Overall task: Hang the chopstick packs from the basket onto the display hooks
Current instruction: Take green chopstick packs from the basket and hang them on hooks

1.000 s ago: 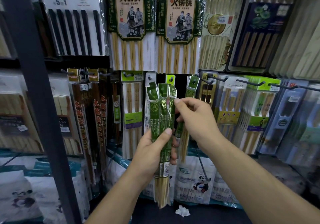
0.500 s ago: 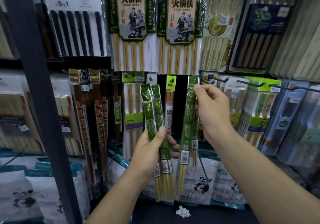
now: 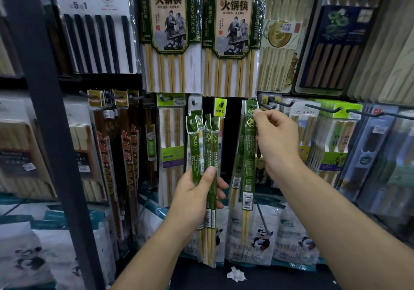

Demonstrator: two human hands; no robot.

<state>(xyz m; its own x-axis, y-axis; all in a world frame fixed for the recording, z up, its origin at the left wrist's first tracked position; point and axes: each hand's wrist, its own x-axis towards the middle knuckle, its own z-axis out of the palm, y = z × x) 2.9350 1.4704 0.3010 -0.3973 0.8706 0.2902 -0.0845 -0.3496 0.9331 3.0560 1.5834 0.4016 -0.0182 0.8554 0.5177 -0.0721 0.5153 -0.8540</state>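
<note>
Left hand [image 3: 197, 196] grips green chopstick bundle [image 3: 207, 148]; right hand [image 3: 277, 143] pinches single green pack [image 3: 248, 166]; large packs [image 3: 170, 32] above read "CHOPSTICKS"

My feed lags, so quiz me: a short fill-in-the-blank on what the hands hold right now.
The left hand grips a bundle of packs whose wrappers are ____.
The right hand pinches a single pack at its ____ end.
The crumpled paper scrap below the hands is ____.
Missing words: green; top; white.
</note>
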